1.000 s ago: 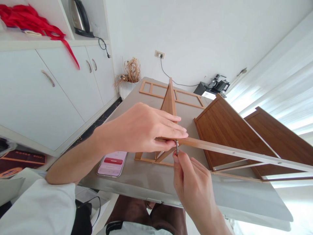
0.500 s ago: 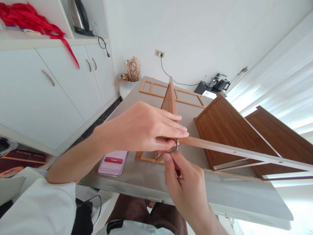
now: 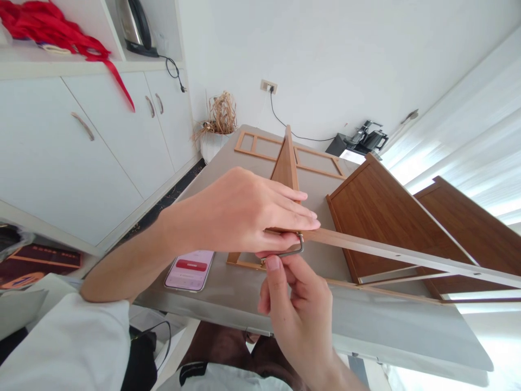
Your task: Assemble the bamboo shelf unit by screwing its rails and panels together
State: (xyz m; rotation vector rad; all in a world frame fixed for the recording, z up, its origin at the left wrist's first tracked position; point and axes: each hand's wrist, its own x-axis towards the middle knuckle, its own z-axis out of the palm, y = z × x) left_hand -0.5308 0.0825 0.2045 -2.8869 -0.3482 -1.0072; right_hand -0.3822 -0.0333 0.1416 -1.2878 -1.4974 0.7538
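My left hand (image 3: 248,209) lies over the near corner of a wooden frame (image 3: 345,237), its fingers stretched along the rail and holding it. Just below, my right hand (image 3: 301,309) pinches a bent metal Allen key (image 3: 293,251) between thumb and fingertips. The key's short end reaches up to the underside of the rail, beside the left fingertips; the fastener there is hidden. An upright wooden panel (image 3: 285,163) meets the frame behind my left hand, which covers part of the joint.
A phone (image 3: 189,270) with a lit screen lies left on the grey table (image 3: 391,317). Two large wooden panels (image 3: 386,217) lean at the right, and slim wooden frames (image 3: 258,146) lie at the back. A black appliance (image 3: 350,145) stands beyond.
My right hand has shifted slightly left and its fingers have curled more, swinging the Allen key's arm a little. My left hand keeps its place on the frame. The view has moved slightly.
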